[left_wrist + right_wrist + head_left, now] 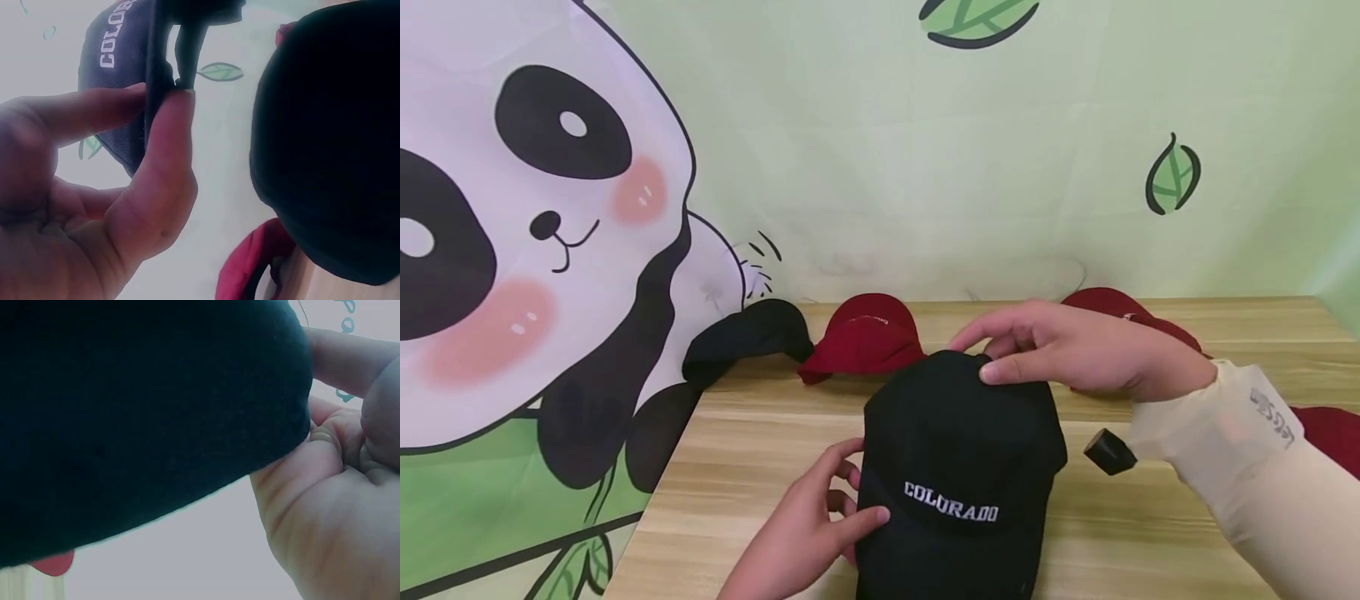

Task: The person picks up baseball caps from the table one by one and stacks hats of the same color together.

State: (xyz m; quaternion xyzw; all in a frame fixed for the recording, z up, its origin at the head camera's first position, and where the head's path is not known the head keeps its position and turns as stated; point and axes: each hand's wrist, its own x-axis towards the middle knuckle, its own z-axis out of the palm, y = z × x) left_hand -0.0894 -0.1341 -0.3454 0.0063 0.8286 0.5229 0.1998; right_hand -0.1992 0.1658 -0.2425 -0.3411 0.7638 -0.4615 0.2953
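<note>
A black baseball cap [955, 433] with white COLORADO lettering is held up in the head view, its brim toward the bottom edge. My left hand [805, 525] grips its left side, with the thumb on the front near the lettering. In the left wrist view the thumb and a finger of the left hand [81, 219] pinch the cap's edge. At the crown my right hand [1075, 350] pinches the fabric, thumb in front and the other fingers behind. Dark cloth [150, 412] fills most of the right wrist view and hides some fingertips of the right hand [337, 500].
Along the back of the wooden table [760, 425] lie a black cap [748, 337], a red cap [872, 333] and another red cap [1105, 304], partly behind the right hand. Red fabric [1333, 433] shows past the sleeve. A small black piece [1111, 452] appears beside the cuff.
</note>
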